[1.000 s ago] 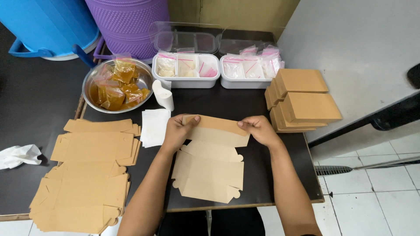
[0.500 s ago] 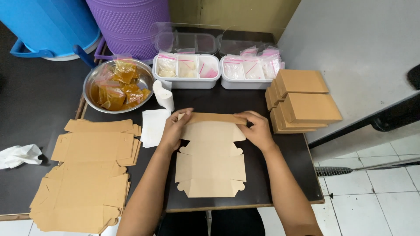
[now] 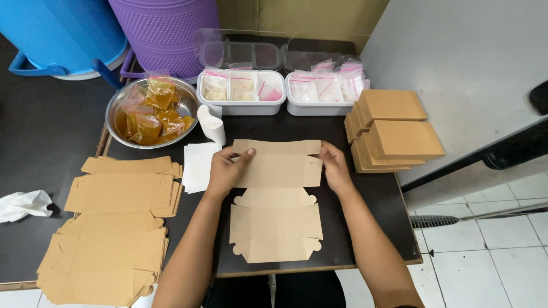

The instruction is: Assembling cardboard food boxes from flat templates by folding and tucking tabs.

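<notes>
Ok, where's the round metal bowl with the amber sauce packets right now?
In the head view the round metal bowl sits at the table's far left, in front of the purple ribbed bin, just left of the white three-compartment tray and beyond the stack of flat brown cardboard blanks.

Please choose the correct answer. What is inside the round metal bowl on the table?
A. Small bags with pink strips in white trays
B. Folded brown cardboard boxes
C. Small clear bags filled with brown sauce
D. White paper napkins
C: the metal bowl at the far left of the table holds small clear bags of brown sauce, while the folded boxes are stacked at the right.
</notes>
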